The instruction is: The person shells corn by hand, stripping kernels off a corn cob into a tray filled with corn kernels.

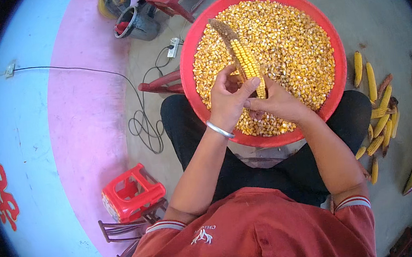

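Both hands hold a partly shelled corn cob [247, 59] over a large round red plastic basin [339, 56]. Bare brown cob shows along its far left end, with yellow kernel rows on the rest. My left hand [229, 94], with a silver bangle at the wrist, grips the cob's near part, thumb on top. My right hand [277, 101] closes round its near end from the right, its thumb meeting my left thumb; the fingers below are partly hidden. Loose corn kernels [286, 35] fill much of the basin beneath.
Several corn cobs [381, 124] lie on the floor at the right. A red plastic stool [134, 193] stands at the lower left. Behind the basin's left are a grey bucket [140, 25], a dark red stool [169, 0] and a power strip [173, 47] with a looping black cable [142, 108].
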A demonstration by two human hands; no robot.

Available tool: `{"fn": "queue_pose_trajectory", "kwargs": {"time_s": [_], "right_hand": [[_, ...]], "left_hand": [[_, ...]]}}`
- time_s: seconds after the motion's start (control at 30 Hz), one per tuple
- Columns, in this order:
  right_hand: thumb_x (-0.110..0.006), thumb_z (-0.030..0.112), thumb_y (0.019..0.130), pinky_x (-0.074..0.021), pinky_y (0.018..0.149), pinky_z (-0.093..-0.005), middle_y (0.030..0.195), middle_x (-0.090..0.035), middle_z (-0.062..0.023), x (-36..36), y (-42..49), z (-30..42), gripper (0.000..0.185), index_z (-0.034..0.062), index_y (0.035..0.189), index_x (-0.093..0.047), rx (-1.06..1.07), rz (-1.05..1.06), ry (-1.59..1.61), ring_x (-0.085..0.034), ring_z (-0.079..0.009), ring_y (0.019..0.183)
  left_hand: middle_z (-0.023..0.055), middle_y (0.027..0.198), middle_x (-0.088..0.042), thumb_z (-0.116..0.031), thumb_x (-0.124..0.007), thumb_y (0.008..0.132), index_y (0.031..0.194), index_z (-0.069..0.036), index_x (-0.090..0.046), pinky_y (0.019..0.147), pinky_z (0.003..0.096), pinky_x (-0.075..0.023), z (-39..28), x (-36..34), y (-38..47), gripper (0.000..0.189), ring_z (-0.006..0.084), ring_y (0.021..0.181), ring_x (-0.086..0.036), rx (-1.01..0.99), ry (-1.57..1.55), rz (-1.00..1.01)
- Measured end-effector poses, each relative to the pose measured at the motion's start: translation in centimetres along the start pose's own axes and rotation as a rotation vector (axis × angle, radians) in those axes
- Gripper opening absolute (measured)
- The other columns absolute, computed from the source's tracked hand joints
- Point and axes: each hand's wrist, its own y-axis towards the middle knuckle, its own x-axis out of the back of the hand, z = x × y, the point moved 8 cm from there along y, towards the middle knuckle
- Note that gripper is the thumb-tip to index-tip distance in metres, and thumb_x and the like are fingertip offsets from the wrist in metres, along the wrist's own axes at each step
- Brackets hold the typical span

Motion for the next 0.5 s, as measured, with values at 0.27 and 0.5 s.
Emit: {"fn": "queue_pose_trajectory", "kwargs": {"time_s": [0.27,0.5], "right_hand": [[-0.062,0.018,0.082,-0.0417,0.045,-0.0244,0.071,-0.058,-0.0021,1.2,0.9,-1.4,0.022,0.0062,0.098,-0.054,-0.131,-0.053,0.178,-0.056,-0.0105,0.056],[-0.061,0.017,0.084,-0.0422,0.045,-0.0242,0.072,-0.057,-0.0023,1.2,1.2,-0.9,0.027,0.0047,0.106,-0.052,-0.036,-0.103,0.121,-0.055,-0.0104,0.055]], "left_hand": [[0.0128,0.100,-0.065,-0.031,-0.070,0.085,0.110,0.000,-0.062,0.098,0.0418,-0.0374,-3.2,1.4,-0.9,0.040,0.0301,0.108,-0.055,-0.494,0.569,-0.256],[0.0077,0.084,-0.063,-0.019,-0.081,0.074,0.080,-0.002,-0.065,0.076,0.0331,-0.0475,-2.9,-0.6,-0.1,0.024,0.0177,0.083,-0.061,-0.289,0.361,-0.097]]}}
